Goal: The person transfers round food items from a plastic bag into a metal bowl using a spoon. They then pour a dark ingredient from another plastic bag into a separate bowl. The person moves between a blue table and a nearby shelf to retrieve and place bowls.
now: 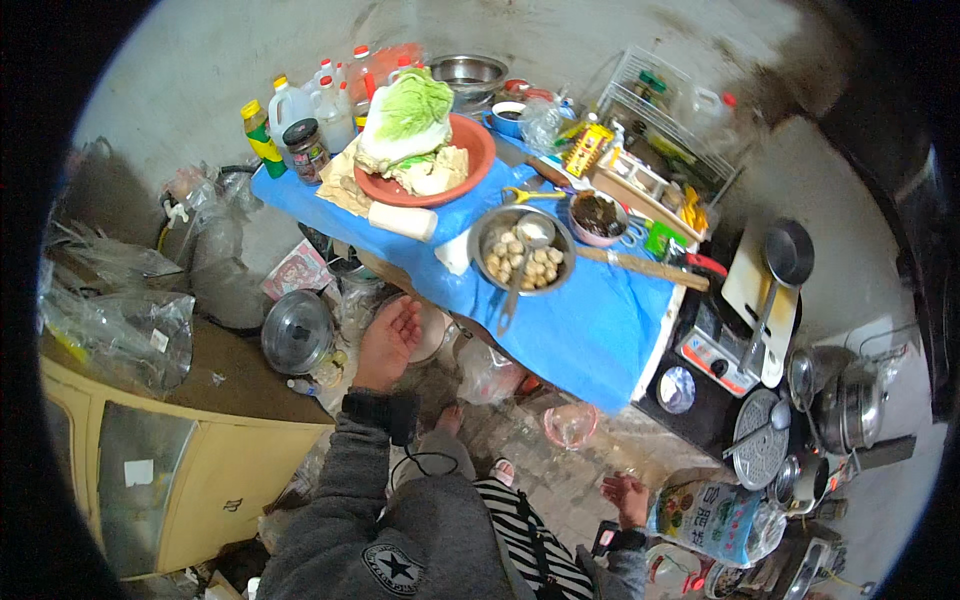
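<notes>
My left hand (388, 341) is raised just off the front edge of the blue-covered table (600, 330), fingers loosely curled, nothing seen in it. Low at the right, my right hand (625, 496) hangs beside a printed bag (712, 517), fingers apart and holding nothing visible. On the table a metal bowl (480, 259) holds small pale balls (525, 266) and a metal ladle (511, 296). Behind it a red-brown basin (484, 154) carries a head of napa cabbage (409, 116). A pink bowl (598, 217) of dark paste stands beside the metal bowl.
Bottles (289, 112) and a jar (305, 150) crowd the table's far left. A wooden stick (641, 268) lies near a portable stove (718, 360), a frying pan (789, 251) and a cutting board (750, 277). At left are a yellow cabinet (247, 480) and a pot lid (298, 330).
</notes>
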`<state>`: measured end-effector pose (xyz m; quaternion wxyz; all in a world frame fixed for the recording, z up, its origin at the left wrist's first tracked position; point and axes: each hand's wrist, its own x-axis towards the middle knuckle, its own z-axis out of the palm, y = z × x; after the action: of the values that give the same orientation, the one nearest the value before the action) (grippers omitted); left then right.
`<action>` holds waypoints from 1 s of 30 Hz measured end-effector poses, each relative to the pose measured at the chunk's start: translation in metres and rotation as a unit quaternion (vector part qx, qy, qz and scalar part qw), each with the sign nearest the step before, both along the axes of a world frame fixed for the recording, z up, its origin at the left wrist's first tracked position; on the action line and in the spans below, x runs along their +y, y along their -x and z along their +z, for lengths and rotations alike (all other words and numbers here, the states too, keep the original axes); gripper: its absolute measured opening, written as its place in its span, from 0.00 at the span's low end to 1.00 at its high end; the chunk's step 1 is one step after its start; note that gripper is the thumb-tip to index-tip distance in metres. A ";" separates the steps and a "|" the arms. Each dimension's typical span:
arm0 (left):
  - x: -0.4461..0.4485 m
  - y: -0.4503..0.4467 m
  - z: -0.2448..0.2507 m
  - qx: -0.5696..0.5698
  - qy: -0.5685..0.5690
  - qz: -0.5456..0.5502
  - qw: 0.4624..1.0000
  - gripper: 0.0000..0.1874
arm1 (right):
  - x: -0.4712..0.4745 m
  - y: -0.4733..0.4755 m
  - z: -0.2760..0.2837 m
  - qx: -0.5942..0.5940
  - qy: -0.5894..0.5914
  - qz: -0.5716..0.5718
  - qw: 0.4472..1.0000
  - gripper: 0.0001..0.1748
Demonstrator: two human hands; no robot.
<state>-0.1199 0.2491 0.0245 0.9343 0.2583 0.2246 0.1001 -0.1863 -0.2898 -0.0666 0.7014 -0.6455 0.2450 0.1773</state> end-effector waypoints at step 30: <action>0.196 -0.141 -0.010 -0.018 -0.582 0.031 0.812 0.27 | 0.163 -0.050 0.085 0.073 0.161 0.191 0.966 0.23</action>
<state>0.0214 0.4455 0.0149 0.6093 0.7450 0.1149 0.2459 -0.1358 -0.1272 0.0188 0.5216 -0.7699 0.1935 0.3127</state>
